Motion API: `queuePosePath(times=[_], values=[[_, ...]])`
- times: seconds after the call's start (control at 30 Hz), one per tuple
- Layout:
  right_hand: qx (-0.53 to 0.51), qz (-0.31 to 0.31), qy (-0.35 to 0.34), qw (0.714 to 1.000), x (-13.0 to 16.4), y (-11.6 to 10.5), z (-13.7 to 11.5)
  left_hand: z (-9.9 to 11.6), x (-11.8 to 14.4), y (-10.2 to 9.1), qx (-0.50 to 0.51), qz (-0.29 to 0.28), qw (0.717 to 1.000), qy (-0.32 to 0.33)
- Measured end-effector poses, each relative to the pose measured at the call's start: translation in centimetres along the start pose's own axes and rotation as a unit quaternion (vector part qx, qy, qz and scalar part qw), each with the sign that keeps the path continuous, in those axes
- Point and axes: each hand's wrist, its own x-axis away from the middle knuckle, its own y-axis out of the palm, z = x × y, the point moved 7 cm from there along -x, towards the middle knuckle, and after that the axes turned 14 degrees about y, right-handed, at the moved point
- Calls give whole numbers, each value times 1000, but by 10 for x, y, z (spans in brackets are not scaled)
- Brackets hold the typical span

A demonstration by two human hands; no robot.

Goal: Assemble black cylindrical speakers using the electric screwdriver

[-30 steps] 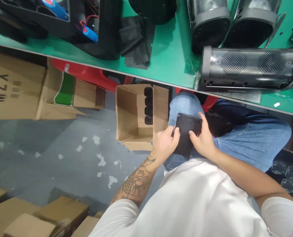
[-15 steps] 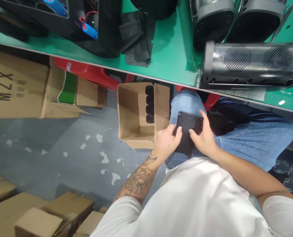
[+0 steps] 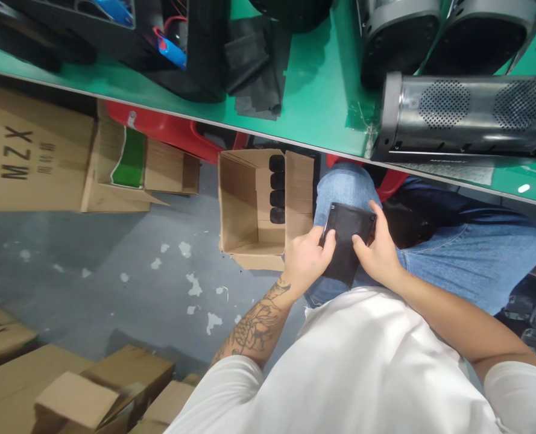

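Both hands are closing around 1 flat black panel (image 3: 345, 241), which is lying over the person's lap against the blue jeans (image 3: 466, 265): the left hand (image 3: 306, 259) is gripping its left edge with the thumb pressing on the face, and the right hand (image 3: 378, 253) is clasping the right edge, fingers curling behind it. Judging by this grip, the person is inspecting or aligning the panel rather than fitting it anywhere yet; a next move would call for keeping both edges pinched firmly so the thin piece is not slipping off the knee. Just left of the knee, 1 open cardboard box (image 3: 249, 205) is sitting on the floor with 4 dark pieces (image 3: 277, 188) stacked inside. Above, a long grey speaker housing (image 3: 469, 117) is lying on the green counter (image 3: 313, 90).
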Motion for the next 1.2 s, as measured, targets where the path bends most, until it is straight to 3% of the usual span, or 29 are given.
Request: queuePosePath(times=[0.2,0.33,0.5,0.63,0.83,1.2], values=[[-9,0,6,1000,0,2,-1,0,0,-3,43,28,999,6],[-33,-20,28,999,-1,2,-3,-3,0,-5,123,46,991,11],[-86,-44,62,993,-6,-9,-2,-9,-7,-2,311,65,948,32],[-154,-87,85,981,-9,-10,-8,-15,-12,2,376,76,923,18],[-124,-113,76,983,-9,-7,-27,-22,-12,16,531,85,842,-45],[-117,-104,49,986,-17,-18,-30,-6,-16,19,689,88,719,-35]])
